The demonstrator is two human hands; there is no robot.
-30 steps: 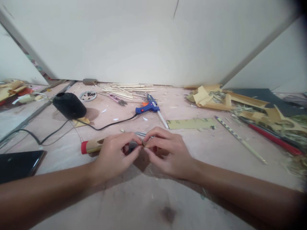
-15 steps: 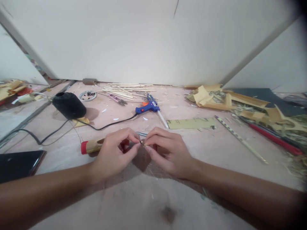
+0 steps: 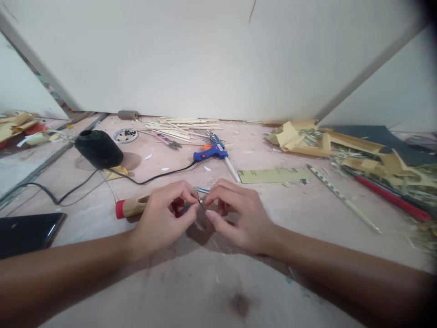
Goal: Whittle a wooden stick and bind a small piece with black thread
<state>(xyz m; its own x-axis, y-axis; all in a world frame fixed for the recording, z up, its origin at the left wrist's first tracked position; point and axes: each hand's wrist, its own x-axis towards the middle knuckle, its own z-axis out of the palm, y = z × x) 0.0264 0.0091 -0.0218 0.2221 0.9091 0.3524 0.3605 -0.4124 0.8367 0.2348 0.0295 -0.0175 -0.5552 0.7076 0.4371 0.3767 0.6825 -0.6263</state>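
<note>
My left hand (image 3: 169, 212) is closed, thumb and forefinger pinching a thin dark thread (image 3: 202, 206) with a small pale tip showing beside it. Close by on the right, my right hand (image 3: 241, 214) has its thumb and forefinger slightly apart, the thumb at the thread's lower end. Whether the thumb touches the thread is too small to tell. Behind my left hand lies a tan tube with a red end (image 3: 131, 207), partly covered by that hand. A slim metallic tool (image 3: 201, 190) shows between and behind the hands, its ends hidden.
A blue glue gun (image 3: 210, 153) lies ahead, its cord running left past a black thread cone (image 3: 99, 149). Thin sticks (image 3: 177, 126), small snips (image 3: 168, 141) and a lid with dark bits (image 3: 124, 135) lie behind. A phone (image 3: 30, 232) is left; a red-handled cutter (image 3: 392, 196) right.
My right thumb and forefinger have parted and drawn slightly back from the left fingertips. More of the dark thread and its pale tip now shows. The left hand keeps its pinch.
</note>
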